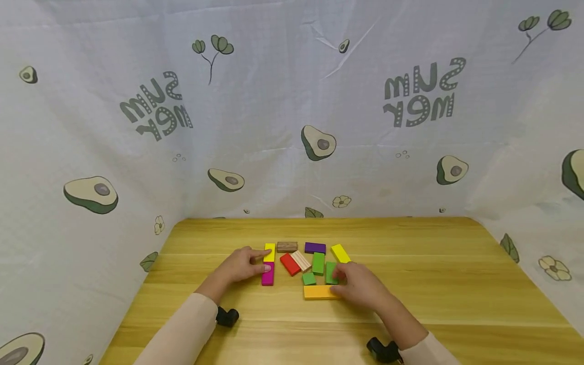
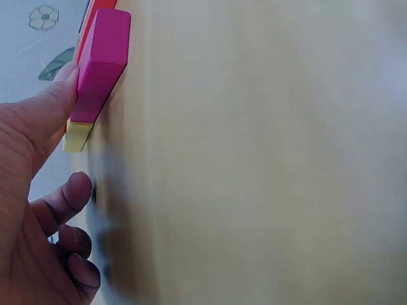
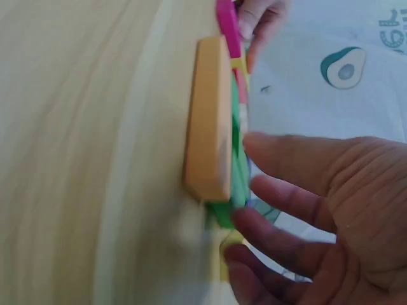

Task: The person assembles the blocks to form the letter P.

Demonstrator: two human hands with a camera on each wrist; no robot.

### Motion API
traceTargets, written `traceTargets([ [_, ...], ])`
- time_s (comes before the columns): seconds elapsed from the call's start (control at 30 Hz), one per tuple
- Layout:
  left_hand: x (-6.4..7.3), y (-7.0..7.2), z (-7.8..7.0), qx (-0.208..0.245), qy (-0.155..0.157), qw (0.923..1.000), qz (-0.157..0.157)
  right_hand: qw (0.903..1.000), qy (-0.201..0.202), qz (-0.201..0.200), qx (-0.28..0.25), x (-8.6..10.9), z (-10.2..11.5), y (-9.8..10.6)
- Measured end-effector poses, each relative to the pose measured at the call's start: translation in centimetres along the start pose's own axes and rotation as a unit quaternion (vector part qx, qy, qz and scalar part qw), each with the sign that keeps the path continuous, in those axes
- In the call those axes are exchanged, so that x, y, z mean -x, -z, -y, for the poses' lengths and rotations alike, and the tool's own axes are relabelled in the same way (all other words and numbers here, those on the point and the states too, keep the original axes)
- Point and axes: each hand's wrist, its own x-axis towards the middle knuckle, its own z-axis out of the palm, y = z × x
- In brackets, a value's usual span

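My left hand [image 1: 239,263] lies along the left edge of the block group. Its index finger reaches over a yellow block [image 1: 269,248], and its thumb touches the magenta block [image 1: 267,276] set end to end with it. In the left wrist view the other fingers curl loosely below the magenta block [image 2: 103,60]. Over at the right, my right hand [image 1: 360,286] has its fingertips at a green block [image 1: 330,272] and its thumb by the right end of a long orange block [image 1: 316,292]. Its fingers are spread and relaxed in the right wrist view, beside the orange block [image 3: 208,117].
Between the hands lie a red block [image 1: 289,264], a striped block [image 1: 301,260], a taller green block [image 1: 318,263] and a small green one [image 1: 308,279]. Behind are brown [image 1: 287,247] and purple blocks [image 1: 315,247]; another yellow block [image 1: 340,253] slants at right. A patterned curtain [image 1: 274,101] surrounds the wooden table [image 1: 456,284].
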Motion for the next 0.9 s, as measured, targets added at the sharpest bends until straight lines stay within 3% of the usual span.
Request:
traceTargets([
  [0.2, -1.1, 0.5, -0.1, 0.014, 0.025, 0.9994, 0.019, 0.9939, 0.045, 0.076, -0.067, 1.5, -0.2, -0.6],
  [0.33, -1.6, 0.6, -0.2, 0.016, 0.030, 0.9991, 0.026, 0.9774, 0.094, 0.148, -0.117, 2.1, 0.6, -1.7],
  [0.47, -1.9, 0.7, -0.3, 0.026, 0.040, 0.9984, 0.029, 0.9658, 0.115, 0.196, -0.125, 2.0, 1.6, -2.4],
  [0.67, -2.3, 1.0, -0.7, 0.037, 0.058, 0.9970, 0.036, 0.9688, 0.110, 0.203, -0.090, 1.0, 2.8, -2.9],
  [0.9, -2.4, 1.3, -1.2, 0.026, 0.065, 0.9965, 0.046, 0.9759, 0.151, 0.157, -0.010, 0.5, 4.5, -4.6],
])
